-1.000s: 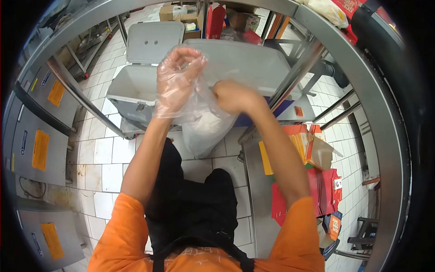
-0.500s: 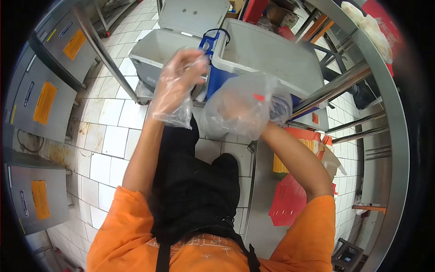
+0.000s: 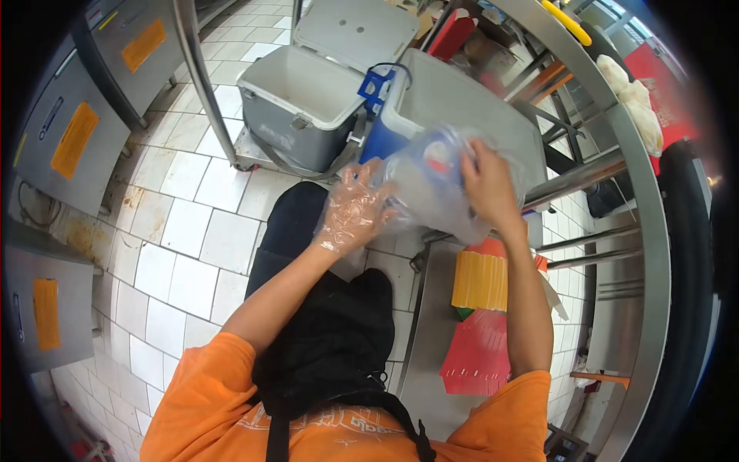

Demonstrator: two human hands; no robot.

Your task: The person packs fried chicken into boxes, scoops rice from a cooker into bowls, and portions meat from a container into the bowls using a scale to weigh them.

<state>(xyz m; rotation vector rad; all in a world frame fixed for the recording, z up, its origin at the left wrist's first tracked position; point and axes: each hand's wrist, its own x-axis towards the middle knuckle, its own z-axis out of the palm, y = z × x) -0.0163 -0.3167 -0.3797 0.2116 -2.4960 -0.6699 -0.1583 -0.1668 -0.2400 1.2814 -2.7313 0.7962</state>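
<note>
A clear plastic glove covers my left hand (image 3: 356,206), whose fingers are bent and reach the near left side of a translucent plastic bag (image 3: 431,185). Blue and red print shows on the bag, which is blurred by motion. My right hand (image 3: 489,181) has no glove visible on it; its fingers are curled on the bag's right side. Behind the bag stands a blue and white cooler (image 3: 394,115), open at the top. To its left is a grey cooler (image 3: 286,115) with its white lid raised.
Red cartons (image 3: 477,354) and yellow cartons (image 3: 479,281) lie on a low metal shelf (image 3: 431,323) at right. A metal table edge (image 3: 650,231) curves along the right. Grey cabinets (image 3: 65,131) line the left. A metal post (image 3: 204,85) rises near the grey cooler.
My left hand has moved down and right to the bag. My right hand has come out of the bag's cover and moved up to its right side. The view has shifted slightly.
</note>
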